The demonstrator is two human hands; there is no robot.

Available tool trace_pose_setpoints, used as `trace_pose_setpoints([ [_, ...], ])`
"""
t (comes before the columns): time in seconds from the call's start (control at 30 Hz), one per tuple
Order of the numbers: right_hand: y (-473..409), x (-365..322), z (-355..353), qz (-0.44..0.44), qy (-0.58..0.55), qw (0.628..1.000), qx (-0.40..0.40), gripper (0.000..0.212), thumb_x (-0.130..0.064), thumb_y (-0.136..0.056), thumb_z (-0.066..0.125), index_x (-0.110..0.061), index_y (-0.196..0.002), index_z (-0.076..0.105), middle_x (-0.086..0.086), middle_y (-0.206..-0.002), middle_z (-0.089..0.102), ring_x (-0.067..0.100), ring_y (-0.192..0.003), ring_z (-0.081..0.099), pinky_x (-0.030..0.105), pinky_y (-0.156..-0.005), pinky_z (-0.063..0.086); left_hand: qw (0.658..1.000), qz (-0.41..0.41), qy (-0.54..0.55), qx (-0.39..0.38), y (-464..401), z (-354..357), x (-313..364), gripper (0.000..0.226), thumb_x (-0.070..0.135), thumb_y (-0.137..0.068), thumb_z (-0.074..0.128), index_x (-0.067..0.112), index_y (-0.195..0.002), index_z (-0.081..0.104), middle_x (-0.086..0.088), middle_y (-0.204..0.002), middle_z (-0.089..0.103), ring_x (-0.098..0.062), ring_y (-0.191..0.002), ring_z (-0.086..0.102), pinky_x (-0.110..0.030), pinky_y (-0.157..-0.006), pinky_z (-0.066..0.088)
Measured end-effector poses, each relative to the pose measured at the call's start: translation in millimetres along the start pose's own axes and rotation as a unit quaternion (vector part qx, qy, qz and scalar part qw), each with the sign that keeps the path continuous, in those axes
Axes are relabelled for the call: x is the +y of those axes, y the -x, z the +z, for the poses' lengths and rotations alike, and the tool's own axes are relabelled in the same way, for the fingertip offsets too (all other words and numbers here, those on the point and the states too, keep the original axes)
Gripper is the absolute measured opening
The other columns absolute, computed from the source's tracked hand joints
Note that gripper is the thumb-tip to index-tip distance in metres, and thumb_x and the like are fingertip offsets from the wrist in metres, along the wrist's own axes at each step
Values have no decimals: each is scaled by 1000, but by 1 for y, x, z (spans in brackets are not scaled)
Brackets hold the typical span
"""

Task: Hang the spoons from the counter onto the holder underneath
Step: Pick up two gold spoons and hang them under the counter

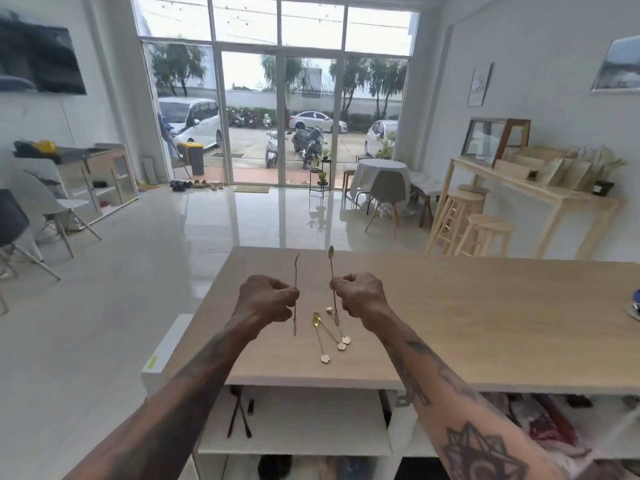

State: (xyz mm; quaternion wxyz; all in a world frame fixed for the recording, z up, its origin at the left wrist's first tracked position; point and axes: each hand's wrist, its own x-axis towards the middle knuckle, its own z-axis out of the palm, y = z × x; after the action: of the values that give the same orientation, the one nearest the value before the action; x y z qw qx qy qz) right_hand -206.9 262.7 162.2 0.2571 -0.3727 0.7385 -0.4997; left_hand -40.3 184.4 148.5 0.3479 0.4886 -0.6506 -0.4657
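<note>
1. The left hand (pixel 265 299) is raised above the light wooden tabletop (pixel 467 306), with the forearm stretched forward and the wrist bent a little up.
2. Its fingers (pixel 289 294) are curled closed around the middle of a long thin silver spoon (pixel 296 271), which stands almost upright with the bowl on top.
3. The right hand (pixel 360 296) is held at the same height, just beside the left one, also in a fist.
4. Its fingers (pixel 337 284) pinch a second long thin silver spoon (pixel 331 263), upright and slightly tilted.
5. Three small gold spoons with flower-shaped ends (pixel 329 336) lie on the tabletop between and below the hands, close together.
6. Under the tabletop edge, some dark long utensils (pixel 239 415) hang in front of a white shelf (pixel 294 448).
</note>
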Motion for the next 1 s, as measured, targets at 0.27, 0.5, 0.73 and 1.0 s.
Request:
trace_pose_setpoints([
  [0.27, 43, 65, 71, 86, 16, 994, -70, 26, -18, -77, 67, -15, -54, 57, 4, -50, 51, 19, -42, 45, 23, -42, 32, 994, -101, -25, 33, 43, -21, -99, 11, 20, -74, 79, 10, -74, 78, -4, -65, 77, -15, -50, 72, -27, -58, 62],
  [0.5, 61, 143, 149, 153, 66, 977, -134, 30, -26, -81, 66, -19, -53, 57, -5, -44, 49, 12, -39, 43, 17, -39, 34, 982, -185, -13, 23, 57, -26, -203, 11, 20, -78, 77, 12, -71, 78, -9, -66, 76, -14, -53, 71, -26, -60, 62],
  [0.73, 56, 258, 230, 261, 118, 940, -187, 20, -28, -74, 64, -13, -60, 65, 0, -46, 59, 20, -46, 51, 28, -47, 41, 953, -303, -23, -12, 51, -3, -334, 10, 11, -73, 71, 4, -70, 76, 0, -55, 65, -11, -46, 60, -19, -49, 50],
  [1.0, -32, 376, 309, 338, 106, 924, -148, 20, -20, -80, 67, -10, -63, 62, 3, -53, 61, 21, -50, 59, 24, -43, 42, 934, -305, -171, -78, -58, 56, -436, 15, 16, -71, 62, 12, -60, 70, -6, -66, 78, -13, -61, 75, -25, -57, 58],
])
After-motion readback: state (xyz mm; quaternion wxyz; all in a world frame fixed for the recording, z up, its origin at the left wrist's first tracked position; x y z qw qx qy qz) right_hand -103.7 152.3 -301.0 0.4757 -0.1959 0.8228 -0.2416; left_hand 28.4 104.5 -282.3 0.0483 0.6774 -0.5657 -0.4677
